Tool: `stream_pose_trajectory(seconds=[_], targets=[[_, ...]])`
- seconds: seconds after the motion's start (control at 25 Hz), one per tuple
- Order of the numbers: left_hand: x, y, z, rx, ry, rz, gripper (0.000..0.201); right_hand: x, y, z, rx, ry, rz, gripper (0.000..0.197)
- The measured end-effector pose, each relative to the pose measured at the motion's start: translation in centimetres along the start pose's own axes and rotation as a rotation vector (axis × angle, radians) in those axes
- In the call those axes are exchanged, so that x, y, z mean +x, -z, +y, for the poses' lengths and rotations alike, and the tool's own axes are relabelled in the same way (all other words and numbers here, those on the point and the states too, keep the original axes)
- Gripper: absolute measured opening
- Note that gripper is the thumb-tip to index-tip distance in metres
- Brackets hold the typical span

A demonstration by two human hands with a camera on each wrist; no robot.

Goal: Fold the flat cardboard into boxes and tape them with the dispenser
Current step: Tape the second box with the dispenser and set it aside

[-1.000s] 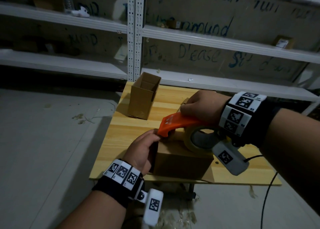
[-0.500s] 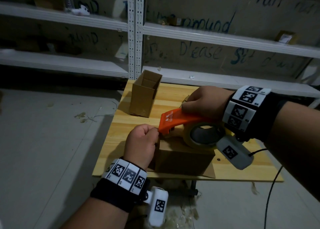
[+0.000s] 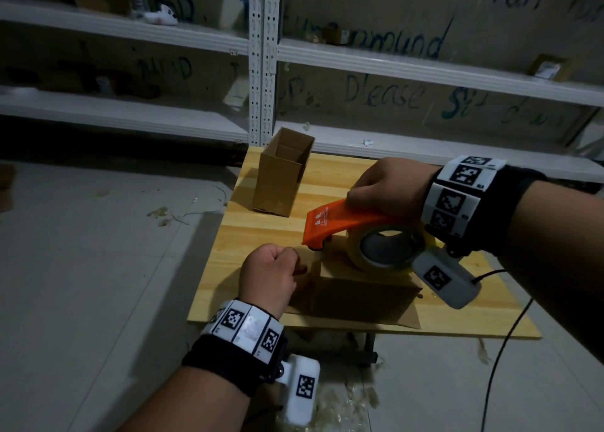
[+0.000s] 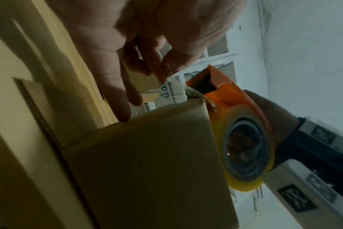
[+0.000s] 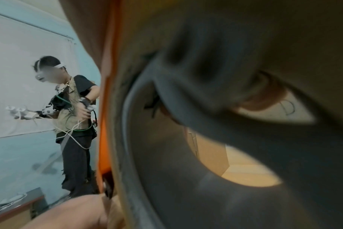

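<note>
A closed brown cardboard box [image 3: 359, 297] lies on the wooden table [image 3: 261, 229] near its front edge. My right hand [image 3: 359, 193] grips the orange tape dispenser [image 3: 340, 219], whose yellowish tape roll [image 3: 385, 251] rests on the box top. My left hand [image 3: 294, 263] is curled at the box's left end, just below the dispenser's nose. In the left wrist view, thumb and forefinger of my left hand [image 4: 162, 75] pinch the tape end [image 4: 178, 84] coming out of the dispenser [image 4: 225, 94], and my little finger touches the box [image 4: 147, 155] at its edge.
A second box [image 3: 282, 173], upright with its top open, stands at the table's far left. White metal shelves [image 3: 392, 68] run behind the table. A black cable [image 3: 500, 350] hangs off the right. Another person [image 5: 72, 116] stands further off in the right wrist view.
My left hand has curled into a pinch at the dispenser's nose and drawn slightly down and left of it. The dispenser stays on the box top.
</note>
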State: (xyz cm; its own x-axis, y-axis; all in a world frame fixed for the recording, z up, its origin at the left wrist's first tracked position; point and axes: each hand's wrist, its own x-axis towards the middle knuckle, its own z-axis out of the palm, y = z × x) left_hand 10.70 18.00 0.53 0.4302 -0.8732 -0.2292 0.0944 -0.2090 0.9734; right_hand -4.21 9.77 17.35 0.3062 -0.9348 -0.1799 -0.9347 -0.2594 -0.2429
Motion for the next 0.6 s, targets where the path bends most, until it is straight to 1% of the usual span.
stream_pose_trajectory(seconds=[0.16, 0.28, 0.32, 0.4, 0.44, 0.48, 0.56, 0.6], targets=[[-0.2, -0.8, -0.3, 0.039, 0.061, -0.067, 0.012, 0.3, -0.3, 0.1, 0.044, -0.005, 0.031, 0.040], [-0.7, -1.8, -0.8, 0.070, 0.046, -0.015, 0.004, 0.6, -0.5, 0.3, 0.044, -0.014, 0.032, 0.041], [-0.8, -2.1, -0.9, 0.083, 0.027, 0.020, 0.012, 0.8, -0.6, 0.3, 0.037, -0.021, 0.033, 0.041], [-0.7, -2.2, -1.2, 0.101, -0.017, 0.089, 0.036, 1.0, -0.6, 0.5, 0.014, -0.035, 0.036, 0.042], [-0.7, -2.2, -1.2, 0.105, -0.037, 0.087, 0.038, 1.1, -0.6, 0.7, 0.011, -0.041, 0.037, 0.043], [-0.7, -2.2, -1.2, 0.088, -0.062, 0.053, 0.031, 1.2, -0.5, 0.9, 0.016, -0.046, 0.040, 0.043], [-1.5, -2.4, -1.3, -0.001, -0.096, -0.059, 0.013, 1.1, -0.3, 1.2, 0.045, -0.047, 0.045, 0.046], [-1.9, -2.5, -1.5, -0.061, -0.118, -0.103, 0.009, 1.0, -0.2, 1.4, 0.061, -0.050, 0.049, 0.046]])
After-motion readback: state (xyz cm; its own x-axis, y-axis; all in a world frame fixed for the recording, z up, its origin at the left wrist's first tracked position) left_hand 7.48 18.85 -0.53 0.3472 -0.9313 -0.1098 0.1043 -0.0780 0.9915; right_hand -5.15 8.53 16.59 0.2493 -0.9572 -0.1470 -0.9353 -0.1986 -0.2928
